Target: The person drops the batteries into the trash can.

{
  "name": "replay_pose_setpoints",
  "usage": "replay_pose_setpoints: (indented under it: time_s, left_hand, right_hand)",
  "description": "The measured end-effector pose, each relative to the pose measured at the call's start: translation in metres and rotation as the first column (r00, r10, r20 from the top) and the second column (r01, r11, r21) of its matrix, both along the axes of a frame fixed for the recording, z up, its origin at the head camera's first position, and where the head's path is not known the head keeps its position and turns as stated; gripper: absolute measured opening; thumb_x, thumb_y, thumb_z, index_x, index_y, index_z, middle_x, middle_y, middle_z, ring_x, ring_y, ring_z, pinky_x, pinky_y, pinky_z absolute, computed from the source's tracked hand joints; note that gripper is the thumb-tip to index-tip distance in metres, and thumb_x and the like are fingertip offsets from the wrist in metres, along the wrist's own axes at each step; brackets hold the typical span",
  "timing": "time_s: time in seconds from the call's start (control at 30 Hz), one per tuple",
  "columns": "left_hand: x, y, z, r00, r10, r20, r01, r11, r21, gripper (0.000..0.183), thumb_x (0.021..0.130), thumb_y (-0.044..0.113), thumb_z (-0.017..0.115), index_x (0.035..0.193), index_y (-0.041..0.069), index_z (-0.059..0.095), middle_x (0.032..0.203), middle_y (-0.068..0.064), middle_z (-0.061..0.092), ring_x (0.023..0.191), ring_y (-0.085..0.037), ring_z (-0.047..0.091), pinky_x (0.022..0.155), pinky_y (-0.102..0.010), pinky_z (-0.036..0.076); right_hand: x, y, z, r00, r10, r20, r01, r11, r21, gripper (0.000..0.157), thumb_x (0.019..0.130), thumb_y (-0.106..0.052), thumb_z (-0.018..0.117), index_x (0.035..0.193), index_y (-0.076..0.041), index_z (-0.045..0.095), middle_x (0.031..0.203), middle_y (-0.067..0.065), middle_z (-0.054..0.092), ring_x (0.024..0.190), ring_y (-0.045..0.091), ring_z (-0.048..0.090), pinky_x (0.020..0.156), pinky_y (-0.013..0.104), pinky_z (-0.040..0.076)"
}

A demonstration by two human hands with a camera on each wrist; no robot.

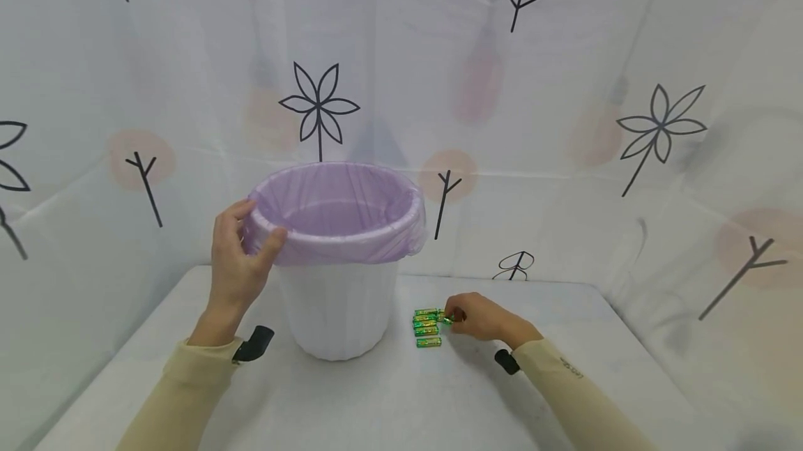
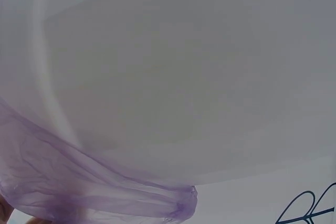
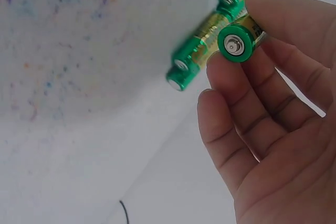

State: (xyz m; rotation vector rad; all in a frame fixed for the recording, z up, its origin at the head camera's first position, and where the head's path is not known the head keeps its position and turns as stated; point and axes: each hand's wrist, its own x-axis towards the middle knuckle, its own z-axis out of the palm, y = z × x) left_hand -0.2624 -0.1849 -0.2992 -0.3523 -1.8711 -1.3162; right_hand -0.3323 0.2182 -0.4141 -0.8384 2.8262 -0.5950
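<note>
A white bin (image 1: pixel 339 311) stands upright, lined with a purple plastic bag (image 1: pixel 351 249) folded down over its rim. My left hand (image 1: pixel 243 263) holds the bin's lined rim at the left, thumb on the near side and fingers farther round. Only bits of its fingers show at the lower left corner of the left wrist view. To the right of the bin, my right hand (image 1: pixel 483 315) pinches a green and gold battery (image 3: pixel 239 40) between thumb and fingers, its button end showing in the right wrist view. Several matching batteries (image 1: pixel 426 331) lie beside that hand in a rough column.
Everything stands on a white table (image 1: pixel 376 402). A white cloth (image 1: pixel 552 214) printed with black flowers and twigs hangs behind the table and along both sides. The bin's open mouth faces up and shows the purple lining inside.
</note>
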Motion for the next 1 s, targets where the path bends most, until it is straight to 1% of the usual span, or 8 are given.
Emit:
replay_pose_setpoints:
  time_s: [0.23, 0.43, 0.53, 0.7, 0.8, 0.9, 1.0]
  left_hand:
    - [-0.002, 0.000, 0.000, 1.000, 0.013, 0.004, -0.013, 1.000, -0.005, 0.064, 0.079, 0.025, 0.070, 0.132, -0.001, 0.045, 0.131, -0.017, 0.042, 0.116, -0.030, 0.043, 0.092, -0.057, 0.039]
    - [-0.003, 0.001, 0.000, 0.999, 0.042, 0.002, -0.042, 0.999, -0.015, 0.066, 0.078, 0.028, 0.071, 0.130, -0.002, 0.045, 0.131, -0.017, 0.043, 0.112, -0.025, 0.042, 0.088, -0.051, 0.038]
    - [-0.003, 0.002, 0.001, 0.999, 0.043, 0.004, -0.043, 0.999, -0.018, 0.066, 0.078, 0.029, 0.070, 0.131, -0.002, 0.045, 0.130, -0.017, 0.043, 0.110, -0.025, 0.042, 0.088, -0.050, 0.039]
    - [-0.002, 0.003, 0.001, 0.999, 0.042, 0.034, -0.041, 0.999, -0.015, 0.065, 0.080, 0.029, 0.068, 0.132, 0.001, 0.043, 0.130, -0.016, 0.041, 0.108, -0.027, 0.041, 0.087, -0.053, 0.039]
    - [-0.002, 0.003, 0.001, 0.998, 0.044, 0.053, -0.043, 0.999, -0.019, 0.066, 0.081, 0.031, 0.067, 0.135, 0.003, 0.042, 0.130, -0.016, 0.041, 0.106, -0.028, 0.041, 0.087, -0.054, 0.039]
    - [-0.003, 0.003, 0.000, 0.998, 0.052, 0.044, -0.051, 0.998, -0.025, 0.065, 0.080, 0.031, 0.067, 0.136, 0.005, 0.044, 0.130, -0.016, 0.041, 0.106, -0.026, 0.041, 0.087, -0.053, 0.040]
    - [-0.004, 0.003, 0.000, 0.998, 0.060, 0.015, -0.060, 0.998, -0.036, 0.061, 0.080, 0.031, 0.068, 0.133, 0.007, 0.049, 0.131, -0.015, 0.041, 0.107, -0.023, 0.040, 0.085, -0.049, 0.040]
  right_hand:
    - [0.003, 0.002, 0.024, 0.998, 0.013, -0.061, -0.011, 1.000, 0.029, 0.015, 0.085, -0.010, 0.069, 0.100, -0.012, 0.065, 0.083, -0.008, 0.057, 0.075, 0.011, 0.051, 0.068, 0.031, 0.045]
    - [0.010, -0.003, 0.051, 0.995, 0.025, -0.096, -0.021, 0.999, 0.038, 0.014, 0.087, -0.012, 0.068, 0.099, -0.015, 0.065, 0.081, -0.009, 0.056, 0.074, 0.011, 0.052, 0.067, 0.030, 0.046]
    - [0.013, -0.005, 0.067, 0.990, 0.049, -0.129, -0.043, 0.998, 0.051, 0.014, 0.087, -0.012, 0.068, 0.100, -0.014, 0.064, 0.082, -0.009, 0.055, 0.074, 0.010, 0.052, 0.066, 0.029, 0.046]
    - [0.020, -0.009, 0.093, 0.972, 0.114, -0.203, -0.102, 0.992, 0.067, 0.014, 0.087, -0.012, 0.068, 0.100, -0.013, 0.064, 0.082, -0.009, 0.055, 0.073, 0.009, 0.051, 0.066, 0.028, 0.046]
    - [0.023, -0.013, 0.109, 0.958, 0.137, -0.251, -0.118, 0.989, 0.089, 0.014, 0.086, -0.014, 0.068, 0.100, -0.015, 0.065, 0.082, -0.011, 0.055, 0.073, 0.008, 0.051, 0.067, 0.027, 0.046]
    - [0.026, -0.016, 0.124, 0.943, 0.162, -0.290, -0.143, 0.986, 0.089, 0.015, 0.086, -0.013, 0.068, 0.100, -0.014, 0.065, 0.081, -0.010, 0.055, 0.073, 0.008, 0.051, 0.067, 0.027, 0.047]
    - [0.030, -0.019, 0.139, 0.933, 0.177, -0.314, -0.162, 0.984, 0.075, 0.015, 0.086, -0.012, 0.068, 0.100, -0.014, 0.065, 0.082, -0.010, 0.056, 0.073, 0.008, 0.051, 0.068, 0.027, 0.047]
